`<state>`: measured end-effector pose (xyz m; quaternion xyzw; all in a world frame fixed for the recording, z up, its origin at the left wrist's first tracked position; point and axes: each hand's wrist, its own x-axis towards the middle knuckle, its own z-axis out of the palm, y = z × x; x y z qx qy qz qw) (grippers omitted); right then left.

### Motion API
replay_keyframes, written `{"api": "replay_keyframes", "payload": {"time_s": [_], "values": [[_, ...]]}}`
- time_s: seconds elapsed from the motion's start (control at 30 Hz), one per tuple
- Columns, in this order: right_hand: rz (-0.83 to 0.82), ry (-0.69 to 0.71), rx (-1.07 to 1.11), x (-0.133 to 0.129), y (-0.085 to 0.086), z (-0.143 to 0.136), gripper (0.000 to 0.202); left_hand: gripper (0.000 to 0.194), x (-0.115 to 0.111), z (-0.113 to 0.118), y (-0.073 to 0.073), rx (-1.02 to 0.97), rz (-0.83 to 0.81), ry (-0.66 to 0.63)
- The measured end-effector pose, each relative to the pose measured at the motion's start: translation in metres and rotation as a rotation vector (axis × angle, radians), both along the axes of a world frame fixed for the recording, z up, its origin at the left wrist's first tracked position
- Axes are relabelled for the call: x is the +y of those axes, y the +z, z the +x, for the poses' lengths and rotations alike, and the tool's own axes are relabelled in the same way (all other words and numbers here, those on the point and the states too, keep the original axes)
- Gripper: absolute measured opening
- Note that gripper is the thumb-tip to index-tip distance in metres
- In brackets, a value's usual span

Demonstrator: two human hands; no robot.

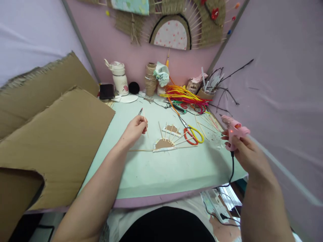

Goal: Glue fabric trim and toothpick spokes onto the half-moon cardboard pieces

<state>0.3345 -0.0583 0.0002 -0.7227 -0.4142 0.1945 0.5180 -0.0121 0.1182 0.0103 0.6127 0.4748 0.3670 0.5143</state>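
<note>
My left hand pinches a thin wooden stick, held upright over the table. Just beyond it a pen-like thing shows, partly hidden by the fingers. In my right hand is a pink hot glue gun, its nozzle pointing left and a small red light glowing. Between the hands lies a half-round cardboard piece with a pale rim and several sticks fanning out from it. A smaller half-round piece with sticks lies behind it. Red-and-yellow-handled scissors rest beside these pieces.
Large cardboard sheets cover the left side. Along the back stand a white bottle, a twine roll and a heap of coloured pipe cleaners. Loose sticks lie right. The glue gun's cord hangs over the edge.
</note>
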Motion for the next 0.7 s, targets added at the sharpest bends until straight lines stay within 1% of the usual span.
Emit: {"api": "replay_keyframes", "payload": {"time_s": [0.07, 0.13, 0.23, 0.33, 0.43, 0.5, 0.53, 0.57, 0.63, 0.7], "values": [[0.089, 0.026, 0.221, 0.003, -0.002, -0.016, 0.032, 0.004, -0.001, -0.001, -0.003, -0.037, -0.027, 0.045], [0.114, 0.035, 0.325, 0.006, -0.004, -0.03, 0.031, 0.003, -0.003, -0.001, -0.006, -0.051, -0.052, 0.07], [0.132, 0.075, 0.346, 0.011, -0.004, -0.048, 0.038, 0.006, -0.005, -0.002, -0.008, -0.032, -0.057, 0.061], [0.116, 0.073, 0.311, 0.014, -0.005, -0.055, 0.044, 0.009, -0.006, -0.003, -0.009, 0.047, -0.014, 0.036], [0.001, -0.008, 0.151, 0.012, -0.011, -0.044, 0.049, 0.009, -0.008, -0.003, -0.01, 0.153, 0.063, 0.027], [-0.106, -0.093, -0.07, 0.009, -0.018, -0.028, 0.051, 0.01, -0.011, -0.002, -0.011, 0.241, 0.143, 0.006], [-0.165, -0.127, -0.204, 0.007, -0.022, -0.018, 0.052, 0.009, -0.012, -0.001, -0.012, 0.308, 0.203, -0.025], [-0.206, -0.157, -0.342, 0.005, -0.025, -0.009, 0.052, 0.01, -0.014, 0.0, -0.012, 0.384, 0.272, -0.073], [-0.253, -0.162, -0.558, 0.0, -0.032, 0.01, 0.05, 0.014, -0.019, 0.002, -0.013, 0.542, 0.405, -0.206], [-0.278, -0.135, -0.681, -0.004, -0.038, 0.025, 0.047, 0.022, -0.023, 0.005, -0.013, 0.651, 0.469, -0.338]]}}
